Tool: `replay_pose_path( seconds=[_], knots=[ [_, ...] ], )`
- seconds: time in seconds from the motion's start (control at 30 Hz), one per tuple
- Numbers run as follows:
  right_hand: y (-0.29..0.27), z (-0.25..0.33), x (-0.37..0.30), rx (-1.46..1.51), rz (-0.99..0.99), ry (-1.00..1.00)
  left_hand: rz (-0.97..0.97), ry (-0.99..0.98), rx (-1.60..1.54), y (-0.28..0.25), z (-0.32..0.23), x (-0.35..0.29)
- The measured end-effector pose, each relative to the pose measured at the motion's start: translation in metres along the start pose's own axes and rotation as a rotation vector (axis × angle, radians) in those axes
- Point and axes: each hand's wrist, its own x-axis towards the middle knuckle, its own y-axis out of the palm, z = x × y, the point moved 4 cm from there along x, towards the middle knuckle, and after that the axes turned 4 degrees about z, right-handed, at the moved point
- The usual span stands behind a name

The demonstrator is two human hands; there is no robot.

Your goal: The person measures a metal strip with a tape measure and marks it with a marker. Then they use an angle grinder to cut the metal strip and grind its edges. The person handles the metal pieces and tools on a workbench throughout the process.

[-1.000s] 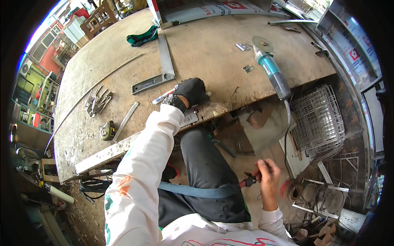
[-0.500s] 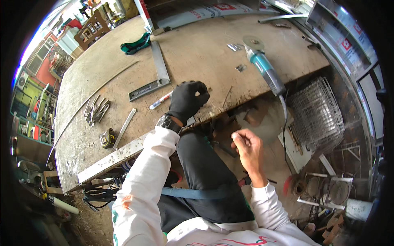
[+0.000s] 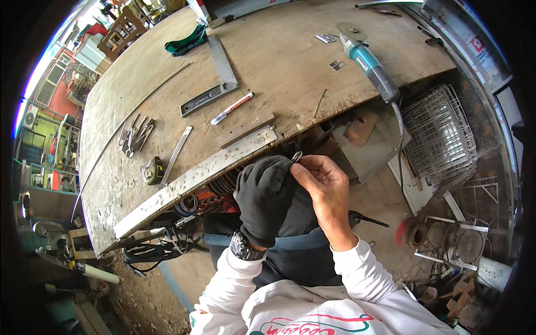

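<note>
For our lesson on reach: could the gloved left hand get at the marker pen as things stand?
Probably yes: the marker pen lies uncovered on the bench ahead of the left hand, though that hand meets the right hand at a small metal piece.

Wooden workbench (image 3: 279, 64), littered floor (image 3: 132, 298), perhaps reddish wall (image 3: 54, 94)

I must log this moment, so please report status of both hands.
Gloved left hand and bare right hand together. Small shiny piece where they meet; exact grip unclear. Nothing visibly blocking.
</note>
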Motion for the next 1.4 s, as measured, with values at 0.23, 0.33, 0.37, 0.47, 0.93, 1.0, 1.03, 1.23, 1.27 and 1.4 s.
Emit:
replay_pose_path(
  seconds=[0.23, 0.33, 0.37, 0.47, 0.93, 1.0, 1.03, 1.23, 1.27, 1.4],
  knots=[
    [0.006, 0.000, -0.009, 0.010, 0.059, 0.009, 0.040, -0.157, -0.293, -0.013, 0.006, -0.016],
    [0.008, -0.001, -0.011, -0.031, 0.067, 0.000, 0.088, -0.295, -0.451, -0.011, 0.017, -0.020],
    [0.008, -0.001, -0.011, -0.055, 0.067, -0.007, 0.088, -0.296, -0.468, -0.011, 0.017, -0.021],
    [0.005, -0.002, -0.011, -0.165, 0.082, -0.025, 0.067, -0.322, -0.555, -0.009, 0.019, -0.027],
    [-0.015, 0.028, -0.027, -0.353, -0.076, -0.191, -0.179, -0.077, -0.488, -0.016, 0.069, 0.088],
    [-0.044, 0.033, -0.044, -0.424, -0.044, -0.174, -0.224, 0.121, -0.247, -0.025, 0.085, 0.094],
    [-0.061, 0.031, -0.052, -0.388, -0.068, -0.139, -0.185, 0.059, -0.255, -0.034, 0.106, 0.090],
    [-0.141, 0.003, -0.068, -0.378, -0.264, 0.043, 0.025, -0.279, 0.635, -0.122, 0.260, 0.014],
    [-0.147, -0.002, -0.068, -0.368, -0.263, 0.038, 0.205, -0.284, 0.700, -0.126, 0.264, 0.009],
    [-0.129, -0.001, -0.051, -0.285, -0.228, 0.043, 0.189, -0.376, 0.612, -0.108, 0.276, 0.007]
  ],
)
